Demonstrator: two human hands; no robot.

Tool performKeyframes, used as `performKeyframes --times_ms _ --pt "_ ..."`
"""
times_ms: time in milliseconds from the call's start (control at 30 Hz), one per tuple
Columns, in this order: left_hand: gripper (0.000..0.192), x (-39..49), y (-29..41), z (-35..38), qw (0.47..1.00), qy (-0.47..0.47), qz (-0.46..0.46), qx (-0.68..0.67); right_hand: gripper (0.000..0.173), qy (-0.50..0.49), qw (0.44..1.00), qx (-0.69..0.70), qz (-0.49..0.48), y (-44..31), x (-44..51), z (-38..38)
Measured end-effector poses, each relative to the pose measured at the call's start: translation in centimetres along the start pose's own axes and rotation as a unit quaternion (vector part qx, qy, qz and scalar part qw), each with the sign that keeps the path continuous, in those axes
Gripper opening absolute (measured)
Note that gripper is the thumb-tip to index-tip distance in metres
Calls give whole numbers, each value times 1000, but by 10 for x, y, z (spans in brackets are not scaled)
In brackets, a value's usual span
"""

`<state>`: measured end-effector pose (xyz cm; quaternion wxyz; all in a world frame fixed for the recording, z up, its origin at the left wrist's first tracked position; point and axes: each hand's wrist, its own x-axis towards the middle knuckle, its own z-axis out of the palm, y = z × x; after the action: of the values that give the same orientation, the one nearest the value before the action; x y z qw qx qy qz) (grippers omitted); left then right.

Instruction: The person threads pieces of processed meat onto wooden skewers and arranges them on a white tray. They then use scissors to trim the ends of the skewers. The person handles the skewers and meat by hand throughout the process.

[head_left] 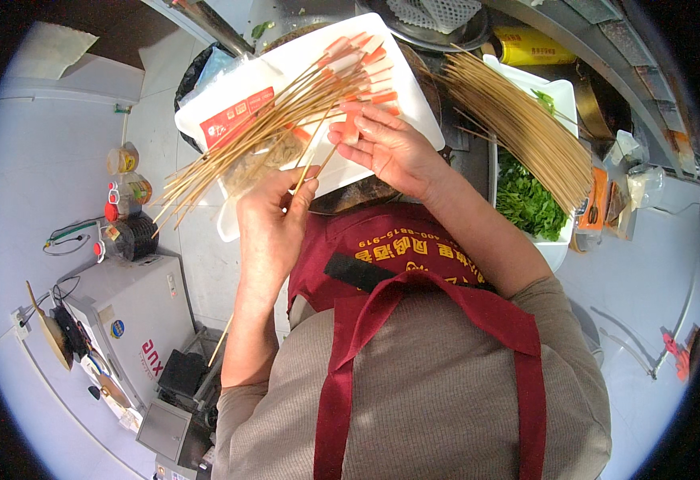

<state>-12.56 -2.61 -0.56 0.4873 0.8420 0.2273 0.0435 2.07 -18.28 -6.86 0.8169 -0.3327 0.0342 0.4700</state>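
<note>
My left hand (278, 213) pinches thin wooden skewers (309, 157) between thumb and fingers; part of them is hidden in the palm. In my right hand (395, 147) is a short orange-and-white crab stick piece (350, 128), held at the fingertips. One skewer from my left hand reaches this piece; whether it has pierced it I cannot tell. Beyond both hands, a white plastic tray (413, 102) carries a fan of skewers (266, 132) with crab stick pieces (378, 77) on their far ends. A clear bag with a red printed label (236, 117) lies under the fan.
At the right, a thick bundle of bare skewers (518, 120) lies across a white tub (567, 99) of leafy greens (532, 198). Behind stands a dark round pan (434, 39) near a yellow package (532, 47). A black-lined bin (185, 111) sits left of the tray.
</note>
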Motion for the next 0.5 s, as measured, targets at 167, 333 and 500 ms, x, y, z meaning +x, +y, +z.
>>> performKeyframes --times_ms 167,333,500 --pt "20 -1 2 2 999 15 26 18 43 7 999 31 -20 5 -1 7" --pt "16 0 5 4 999 20 29 29 42 22 999 23 -18 8 -1 7" --pt "16 3 5 6 999 23 32 33 41 5 999 22 -31 13 -1 6"
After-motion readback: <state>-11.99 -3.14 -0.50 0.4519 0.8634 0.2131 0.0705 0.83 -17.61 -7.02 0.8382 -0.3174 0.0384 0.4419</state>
